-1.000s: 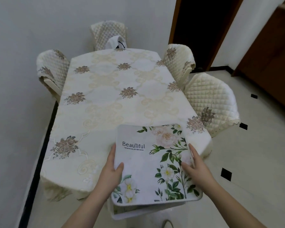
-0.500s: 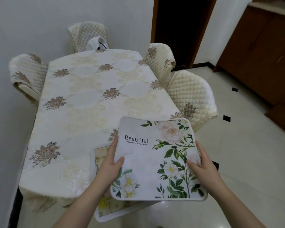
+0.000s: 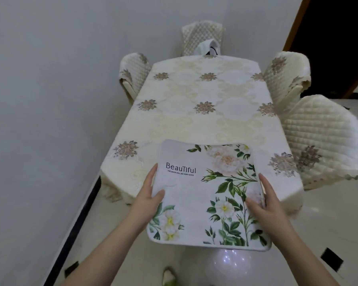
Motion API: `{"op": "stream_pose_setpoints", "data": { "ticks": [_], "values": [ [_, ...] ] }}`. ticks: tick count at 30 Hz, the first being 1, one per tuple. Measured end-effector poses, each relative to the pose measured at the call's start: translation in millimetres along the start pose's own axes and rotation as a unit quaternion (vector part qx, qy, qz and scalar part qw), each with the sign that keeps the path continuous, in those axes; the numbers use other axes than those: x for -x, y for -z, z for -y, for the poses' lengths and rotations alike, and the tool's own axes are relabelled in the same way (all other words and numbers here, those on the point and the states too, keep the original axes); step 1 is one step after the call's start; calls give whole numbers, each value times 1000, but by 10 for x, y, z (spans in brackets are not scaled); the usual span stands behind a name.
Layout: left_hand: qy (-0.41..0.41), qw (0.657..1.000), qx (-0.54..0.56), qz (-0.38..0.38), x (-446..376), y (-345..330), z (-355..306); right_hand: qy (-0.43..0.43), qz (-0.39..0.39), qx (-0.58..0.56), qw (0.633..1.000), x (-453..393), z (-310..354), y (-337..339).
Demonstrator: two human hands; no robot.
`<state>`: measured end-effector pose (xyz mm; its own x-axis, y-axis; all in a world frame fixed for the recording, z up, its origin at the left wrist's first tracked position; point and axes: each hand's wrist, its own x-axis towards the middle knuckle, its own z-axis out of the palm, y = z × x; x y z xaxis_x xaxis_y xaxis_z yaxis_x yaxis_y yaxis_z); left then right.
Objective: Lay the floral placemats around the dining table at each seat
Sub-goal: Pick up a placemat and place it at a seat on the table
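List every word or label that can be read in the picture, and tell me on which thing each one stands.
"BeauTiful": large dark letters on the floral placemat that both hands hold.
"THE MOOD WILL BE VERY GOOD": small capitals just below it on the same placemat.
No other text is visible on the tablecloth or chairs.

Both forearms extend forward from the lower edge of the view toward the floral placemat (image 3: 207,195). The left hand (image 3: 148,200) grips the placemat's left edge, thumb lying on its top face, fingers beneath and along the edge. The right hand (image 3: 264,200) grips the placemat's right edge likewise, thumb on top, index finger straight along the edge.
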<state>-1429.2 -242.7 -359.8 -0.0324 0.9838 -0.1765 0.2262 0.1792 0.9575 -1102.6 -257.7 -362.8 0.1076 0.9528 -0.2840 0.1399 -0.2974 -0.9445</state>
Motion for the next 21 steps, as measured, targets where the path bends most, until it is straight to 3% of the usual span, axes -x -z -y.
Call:
{"op": "stream_pose_setpoints", "data": {
  "ticks": [11,17,21],
  "values": [
    [55,982,87,-158,822,1039,389,74,149,100,981,-26,341,-1186],
    [57,966,108,-230,1260,1877,745,121,194,184,956,125,495,-2231],
    [79,955,109,-265,1619,2647,946,129,238,182,945,411,581,-3112]
  ]
}}
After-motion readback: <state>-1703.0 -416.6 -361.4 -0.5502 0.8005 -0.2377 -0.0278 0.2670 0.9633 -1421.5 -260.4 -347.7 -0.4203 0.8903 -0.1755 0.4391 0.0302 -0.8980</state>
